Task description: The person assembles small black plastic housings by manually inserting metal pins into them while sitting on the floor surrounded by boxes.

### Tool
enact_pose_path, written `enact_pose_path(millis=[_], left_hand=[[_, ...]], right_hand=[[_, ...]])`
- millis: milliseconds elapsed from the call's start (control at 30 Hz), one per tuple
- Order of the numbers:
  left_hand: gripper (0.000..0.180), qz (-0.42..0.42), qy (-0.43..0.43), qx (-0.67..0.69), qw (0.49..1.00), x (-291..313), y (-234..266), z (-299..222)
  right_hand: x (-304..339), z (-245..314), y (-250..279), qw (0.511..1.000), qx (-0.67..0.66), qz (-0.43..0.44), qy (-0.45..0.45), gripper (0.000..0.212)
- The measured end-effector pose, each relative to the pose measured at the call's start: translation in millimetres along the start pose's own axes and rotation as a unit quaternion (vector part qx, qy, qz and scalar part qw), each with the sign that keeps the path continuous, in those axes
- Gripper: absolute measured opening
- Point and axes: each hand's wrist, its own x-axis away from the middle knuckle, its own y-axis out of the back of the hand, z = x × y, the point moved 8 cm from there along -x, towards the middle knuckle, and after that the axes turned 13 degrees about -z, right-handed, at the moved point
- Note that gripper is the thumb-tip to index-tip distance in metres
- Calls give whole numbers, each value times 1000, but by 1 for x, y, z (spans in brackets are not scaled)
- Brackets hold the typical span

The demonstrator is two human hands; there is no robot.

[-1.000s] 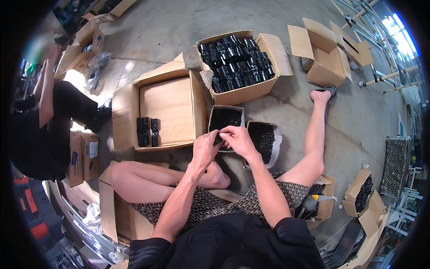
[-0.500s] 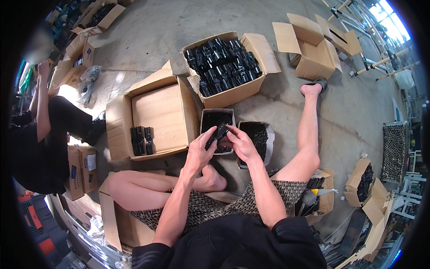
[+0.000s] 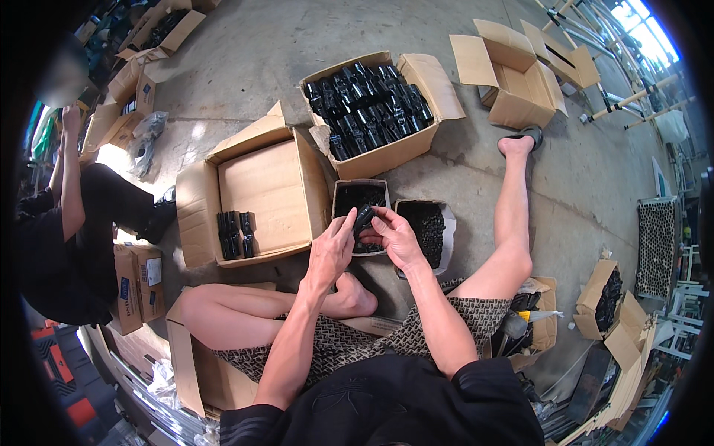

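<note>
A glossy black part (image 3: 364, 218), short and tube-like, is held between my two hands above the small boxes. My left hand (image 3: 332, 247) grips its left side, fingers pointing up along it. With thumb and fingertips, my right hand (image 3: 396, 236) pinches it from the right. Fingers cover much of the part. Right below is a small box (image 3: 360, 183) of little black pieces. Another small box (image 3: 448, 236), full of similar pieces, stands beside my right hand. To the left, several black parts (image 3: 236, 235) lie in one corner of a large open carton (image 3: 260, 195).
Ahead stands a carton (image 3: 394, 154) packed with rows of glossy black parts. An open carton (image 3: 520, 108) sits at the far right near my foot. Another person (image 3: 71, 223) sits at the left. More boxes of black parts (image 3: 608, 297) stand at the right.
The black part has turned to stand more upright between my hands, and less of it shows. My left fingers have shifted up along it; my right hand has hardly moved.
</note>
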Motion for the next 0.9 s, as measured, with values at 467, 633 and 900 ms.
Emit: enact_pose_path(millis=[467,633,900], left_hand=[[42,7,403,392,827,30,-42,49],[35,-18,401,465,789,22,-39,53],[34,-52,422,462,779,23,-28,63]], right_hand=[[-15,26,107,759,601,-211,134,24],[-12,-19,127,569,791,-173,144,25],[-9,-13,132,600,769,-171,135,16]])
